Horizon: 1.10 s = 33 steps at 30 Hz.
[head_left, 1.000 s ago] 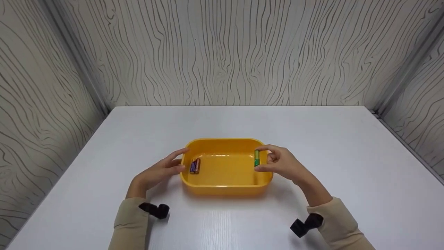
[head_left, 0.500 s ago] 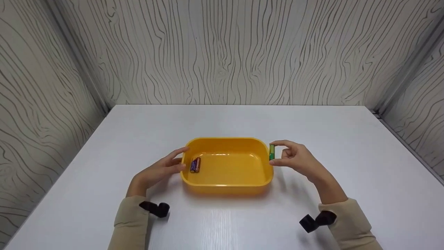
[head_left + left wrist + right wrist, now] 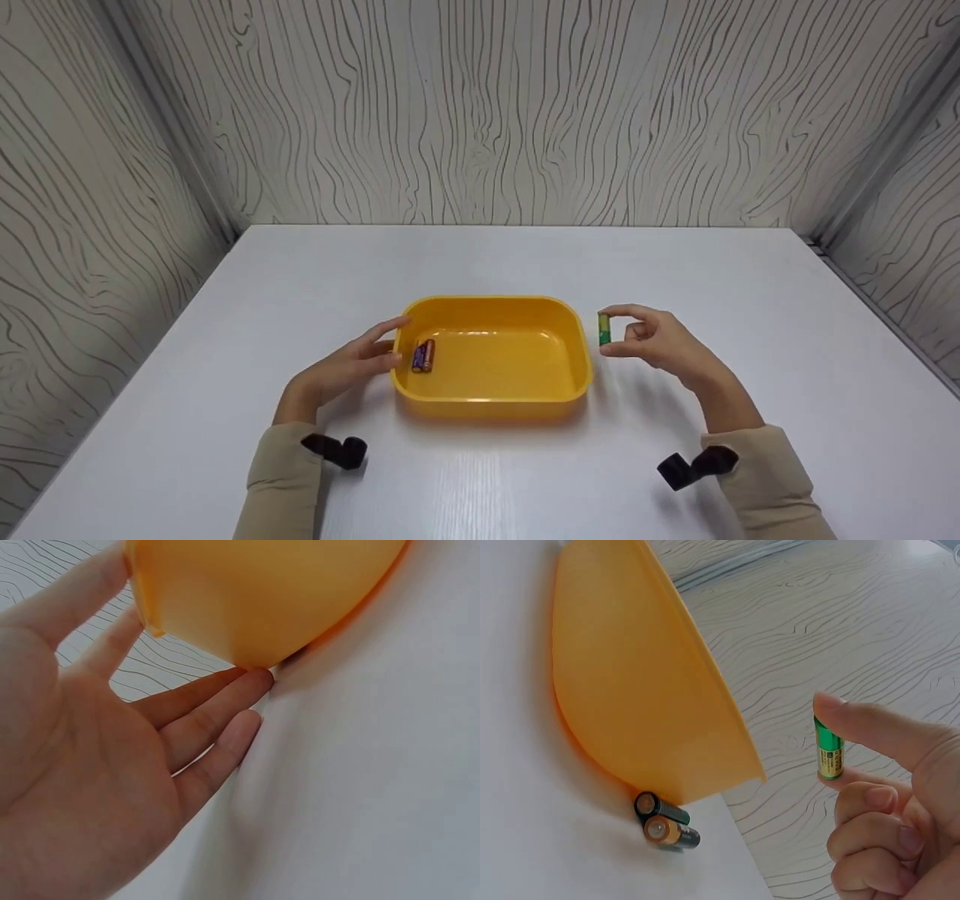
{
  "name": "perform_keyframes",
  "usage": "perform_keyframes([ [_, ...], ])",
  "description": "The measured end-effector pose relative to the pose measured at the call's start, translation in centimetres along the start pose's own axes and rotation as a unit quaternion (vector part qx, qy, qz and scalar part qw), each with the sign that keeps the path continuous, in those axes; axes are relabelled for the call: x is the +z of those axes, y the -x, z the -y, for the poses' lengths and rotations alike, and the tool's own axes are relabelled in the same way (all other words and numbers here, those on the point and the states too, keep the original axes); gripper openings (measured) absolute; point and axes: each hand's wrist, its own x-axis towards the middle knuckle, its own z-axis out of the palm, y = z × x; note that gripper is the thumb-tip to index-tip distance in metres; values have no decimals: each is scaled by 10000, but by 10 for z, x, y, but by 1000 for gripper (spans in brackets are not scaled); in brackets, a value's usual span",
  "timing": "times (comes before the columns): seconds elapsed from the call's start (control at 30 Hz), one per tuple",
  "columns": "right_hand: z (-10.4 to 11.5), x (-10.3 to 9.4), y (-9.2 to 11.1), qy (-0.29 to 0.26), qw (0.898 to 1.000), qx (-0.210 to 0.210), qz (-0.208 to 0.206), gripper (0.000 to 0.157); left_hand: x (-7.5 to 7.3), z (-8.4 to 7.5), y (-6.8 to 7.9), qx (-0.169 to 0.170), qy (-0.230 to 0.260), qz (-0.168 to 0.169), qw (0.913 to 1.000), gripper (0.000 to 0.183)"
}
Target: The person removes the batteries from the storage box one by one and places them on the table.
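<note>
My right hand pinches a green and yellow battery by its two ends, between thumb and index finger, just right of the yellow plastic basin. Its other fingers are folded in, as the right wrist view shows. My left hand holds the basin's left end, with thumb and index fingertips over the rim and other fingers against the outside near the base. Inside the basin, two batteries, purplish and reddish, lie side by side near the left wall.
In the right wrist view, a dark battery and a copper and black battery lie on the table beside the basin's base. The white table ends at a wood-grain patterned wall.
My right hand has carried the green battery from over the basin's right part, past the rim, to the right outside it. The left hand and basin have stayed in place.
</note>
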Motion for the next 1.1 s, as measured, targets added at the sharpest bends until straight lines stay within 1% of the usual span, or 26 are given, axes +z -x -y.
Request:
perform_keyframes([
  [0.13,-10,-4,-3,-108,9999,106,62,70,0,0,-1,7,87,10,10000,61],
  [0.27,-17,-5,-7,-19,9997,258,56,71,0,0,-1,-122,-1,-64,9999,61],
  [0.37,-23,-4,-10,43,9993,350,86,71,-1,0,-1,-132,-21,-53,9999,61],
  [0.63,-31,-1,-14,108,9992,315,211,67,-1,2,1,46,39,61,10000,61],
  [0.87,-38,6,-18,82,9987,420,275,69,-1,2,0,26,29,58,10000,61],
  [1.1,-44,8,-22,-85,9984,421,374,69,-1,1,-1,37,-15,26,10000,61],
])
